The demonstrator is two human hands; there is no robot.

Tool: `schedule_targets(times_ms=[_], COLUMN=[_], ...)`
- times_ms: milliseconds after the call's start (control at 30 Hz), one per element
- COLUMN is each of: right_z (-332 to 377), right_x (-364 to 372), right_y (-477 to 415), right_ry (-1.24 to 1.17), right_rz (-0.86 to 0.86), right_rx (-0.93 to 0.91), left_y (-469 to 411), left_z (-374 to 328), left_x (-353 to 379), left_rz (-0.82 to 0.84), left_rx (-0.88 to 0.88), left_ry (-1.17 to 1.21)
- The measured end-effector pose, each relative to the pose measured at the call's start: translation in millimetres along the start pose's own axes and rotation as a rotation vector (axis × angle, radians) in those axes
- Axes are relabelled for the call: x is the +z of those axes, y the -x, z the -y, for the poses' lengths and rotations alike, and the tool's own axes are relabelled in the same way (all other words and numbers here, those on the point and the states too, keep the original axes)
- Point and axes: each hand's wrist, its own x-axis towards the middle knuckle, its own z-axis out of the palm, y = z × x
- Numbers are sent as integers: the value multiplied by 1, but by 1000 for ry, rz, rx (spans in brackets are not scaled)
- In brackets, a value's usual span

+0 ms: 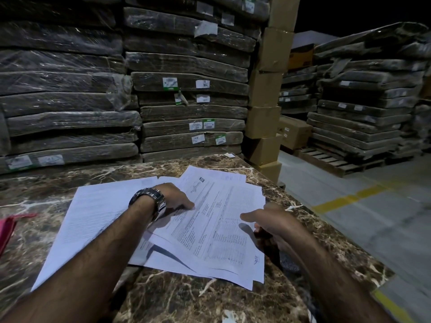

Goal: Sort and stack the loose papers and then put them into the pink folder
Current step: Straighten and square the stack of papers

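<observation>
While pink folder (7,227) cut off at L edge, L hand (171,195) fingers straight on papers (217,231); R hand (272,220) fingers: can't tell.

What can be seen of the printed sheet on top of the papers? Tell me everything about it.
The top sheet is white paper, printed with dense small text, tables and a logo near its far end. It lies flat and askew on other white sheets, which are spread on the marble table. The left hand touches its left edge with a fingertip. The right hand is at its right edge, thumb above the page; its grip is unclear.
</observation>
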Motion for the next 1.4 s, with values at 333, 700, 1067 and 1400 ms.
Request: schedule_targets(times_ms=[333, 700, 1067, 1400], right_z=[-1, 12, 3, 1], right_x=[-9, 19, 89, 101], right_y=[-4, -17, -19, -23], right_ry=[73, -165, 65, 130], right_rz=[-20, 103, 403, 437], right_rx=[-68, -175, -215, -181], left_y=[8, 40, 93, 88], left_z=[7, 44, 132, 145], left_x=[-10, -37, -36, -24], left_rz=[52, 113, -27, -83], left_rx=[32, -15, -138, -102], left_ry=[-73, 226, 397, 343])
